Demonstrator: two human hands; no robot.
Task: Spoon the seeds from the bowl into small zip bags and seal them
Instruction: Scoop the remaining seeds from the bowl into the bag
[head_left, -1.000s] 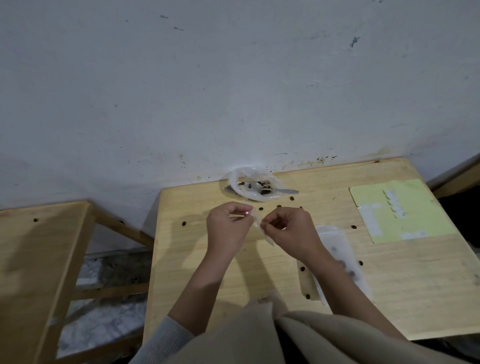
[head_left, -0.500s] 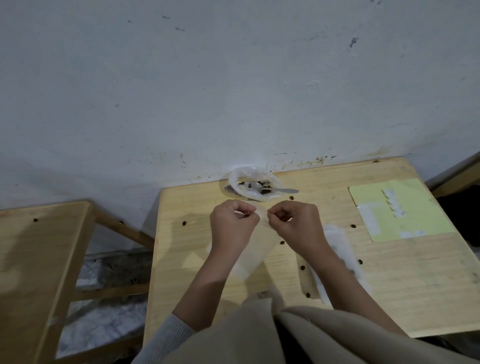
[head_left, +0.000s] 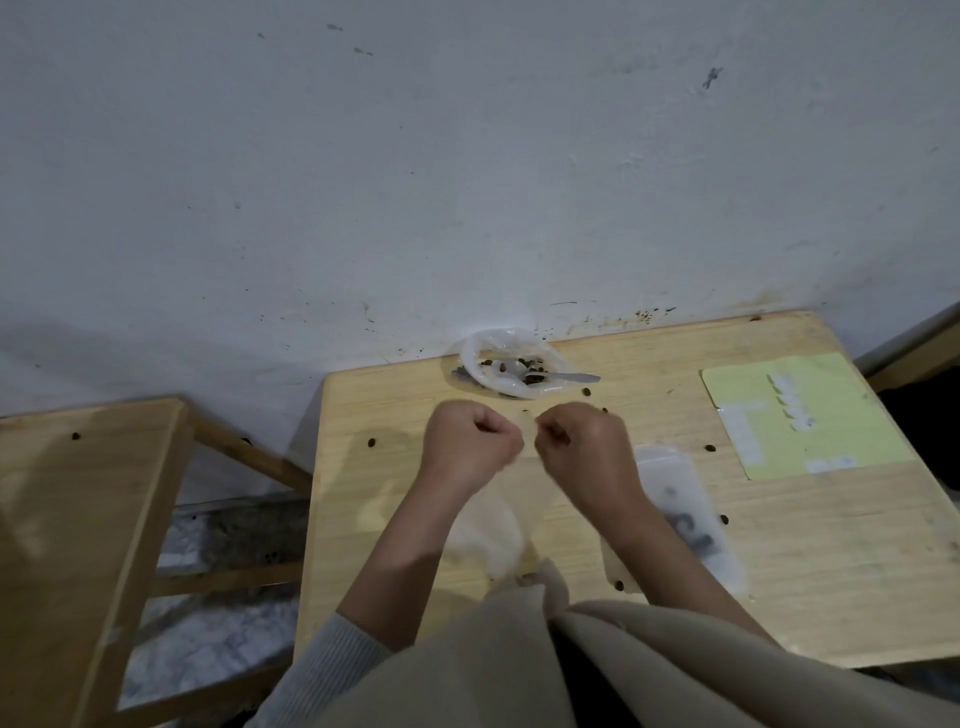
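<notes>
A clear small zip bag hangs above the wooden table, its top edge pinched between both hands. My left hand grips the bag's left top corner and my right hand grips the right one, the fists almost touching. Behind them, against the wall, stands a white bowl with dark seeds, and a spoon rests in it with its handle pointing right. More zip bags with dark seeds lie flat on the table under my right forearm.
A yellow-green sheet with white labels lies at the table's right. Several loose seeds are scattered on the tabletop. A second wooden table stands to the left across a gap. The white wall rises right behind the bowl.
My hands have drawn closer together at the bag's top. The bag, first a narrow strip between the fingers, now hangs down full length below my hands.
</notes>
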